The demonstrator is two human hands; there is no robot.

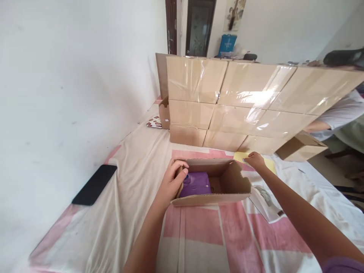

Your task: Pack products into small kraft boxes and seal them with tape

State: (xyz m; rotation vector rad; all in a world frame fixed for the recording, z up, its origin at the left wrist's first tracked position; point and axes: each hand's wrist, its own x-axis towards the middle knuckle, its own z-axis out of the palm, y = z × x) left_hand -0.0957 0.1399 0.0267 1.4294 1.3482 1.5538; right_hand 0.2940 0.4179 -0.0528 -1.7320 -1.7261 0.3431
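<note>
An open cardboard box [210,200] stands on the cloth in front of me. Inside, toward its left end, lies a purple package [196,185]. My left hand [174,178] grips the box's left end, fingers curled over the rim and thumb beside the package; a small dark-blue spot shows near the thumb. My right hand [256,160] reaches past the box's far right corner, its fingertips pinched together over a yellow sheet [239,156]. A tiny bluish piece shows at those fingertips, too small to name. A white printed packet [267,204] lies right of the box.
A wall of taped cardboard boxes [239,117] rises behind the open box. A black phone-like slab [95,184] lies by the white wall at left. Another carton [303,147] stands at right, near another person's sleeve [345,112]. Pink-and-white cloth [196,227] covers the surface.
</note>
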